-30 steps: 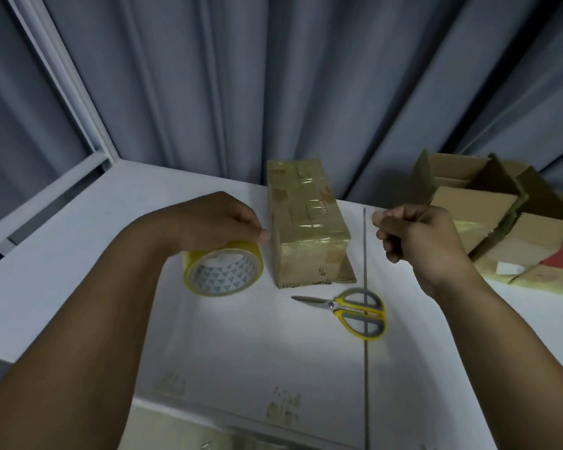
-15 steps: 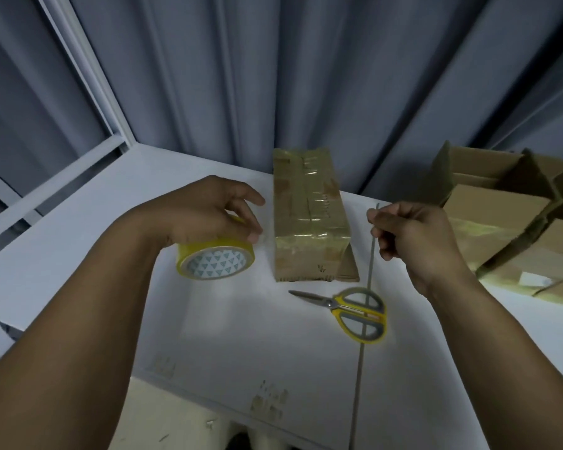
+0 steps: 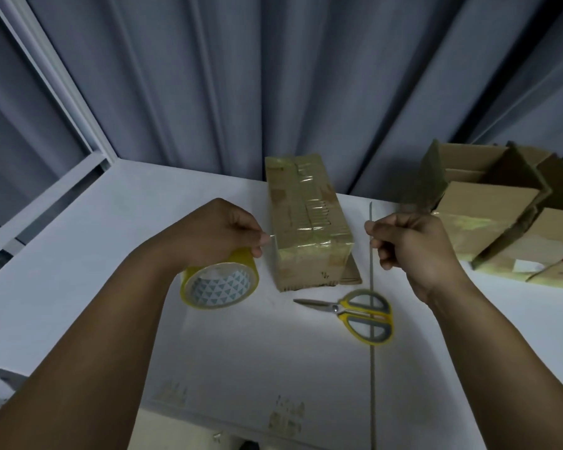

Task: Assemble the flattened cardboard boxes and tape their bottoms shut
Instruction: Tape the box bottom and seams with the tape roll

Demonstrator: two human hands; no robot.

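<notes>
Closer now to the box, the left grip clasps the tape roll; the box lies lengthwise away between it and the curled right grip, whose hold I cannot tell.

Glowing yellow around the tape roll, patterning its core with teal triangles on white; glossing brown on the box; pairing yellow with grey on the scissors; draping blue-grey down the curtain; spreading white over the table.

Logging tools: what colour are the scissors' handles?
The scissors have yellow handles with grey insides; head view.
</notes>
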